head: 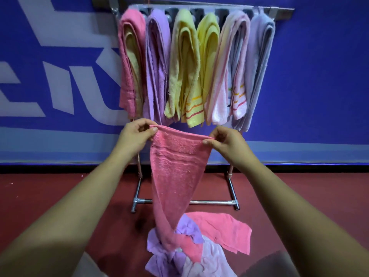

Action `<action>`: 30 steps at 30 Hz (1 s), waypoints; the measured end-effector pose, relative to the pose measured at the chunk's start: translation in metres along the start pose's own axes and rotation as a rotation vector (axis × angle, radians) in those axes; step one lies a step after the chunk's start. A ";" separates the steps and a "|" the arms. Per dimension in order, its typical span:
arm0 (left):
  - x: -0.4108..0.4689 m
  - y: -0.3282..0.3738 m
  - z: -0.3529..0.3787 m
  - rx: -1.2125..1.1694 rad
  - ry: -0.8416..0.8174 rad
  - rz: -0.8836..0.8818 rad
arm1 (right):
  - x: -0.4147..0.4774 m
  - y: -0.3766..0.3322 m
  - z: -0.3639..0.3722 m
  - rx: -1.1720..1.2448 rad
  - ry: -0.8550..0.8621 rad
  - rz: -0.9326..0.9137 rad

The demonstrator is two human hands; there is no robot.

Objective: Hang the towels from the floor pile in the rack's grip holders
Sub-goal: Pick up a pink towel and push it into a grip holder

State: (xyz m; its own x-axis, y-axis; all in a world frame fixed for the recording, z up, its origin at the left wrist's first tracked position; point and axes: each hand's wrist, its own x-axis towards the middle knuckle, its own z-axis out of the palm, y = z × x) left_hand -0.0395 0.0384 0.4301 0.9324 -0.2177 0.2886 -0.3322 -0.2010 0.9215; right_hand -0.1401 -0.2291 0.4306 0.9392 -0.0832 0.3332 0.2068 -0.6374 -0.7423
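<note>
I hold a pink towel (175, 168) by its top edge, stretched between both hands in front of the rack. My left hand (135, 136) pinches its left corner and my right hand (225, 142) pinches its right corner. The towel narrows downward and its lower end trails into the floor pile (199, 248) of pink, lilac and pale towels. The metal rack (279, 13) stands behind, with several towels hanging from its holders: pink (129, 62), lilac (157, 62), two yellow (185, 66), pale pink (229, 66) and grey-blue (257, 66).
The rack's chrome base bar (211, 202) lies on the red floor just beyond the pile. A blue wall with white lettering (60, 76) stands close behind the rack. Bare red floor spreads to the left and right of the pile.
</note>
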 end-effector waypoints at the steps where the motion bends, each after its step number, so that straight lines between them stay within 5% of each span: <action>1: 0.005 0.013 -0.001 0.004 -0.006 0.006 | 0.006 -0.006 -0.012 -0.020 -0.032 -0.023; 6: 0.028 0.094 -0.011 -0.013 -0.035 0.050 | 0.033 -0.061 -0.072 -0.071 0.058 -0.127; 8: 0.035 0.134 -0.015 -0.219 -0.089 0.057 | 0.040 -0.089 -0.095 0.176 0.169 -0.168; 11: 0.042 0.175 -0.017 -0.378 -0.220 0.069 | 0.047 -0.116 -0.122 0.535 0.116 -0.146; 14: 0.048 0.181 -0.017 0.020 -0.170 0.094 | 0.054 -0.115 -0.134 0.093 0.030 -0.103; 18: 0.050 0.188 -0.021 0.180 -0.100 0.151 | 0.053 -0.119 -0.147 -0.148 0.005 -0.166; 30: 0.041 0.203 -0.028 0.163 -0.245 0.085 | 0.051 -0.121 -0.158 -0.058 -0.088 -0.098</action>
State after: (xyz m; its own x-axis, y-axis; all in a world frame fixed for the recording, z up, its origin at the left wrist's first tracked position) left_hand -0.0644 0.0153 0.6366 0.8446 -0.4603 0.2736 -0.4448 -0.3186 0.8370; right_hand -0.1605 -0.2772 0.6289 0.9361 0.0478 0.3485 0.2853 -0.6828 -0.6726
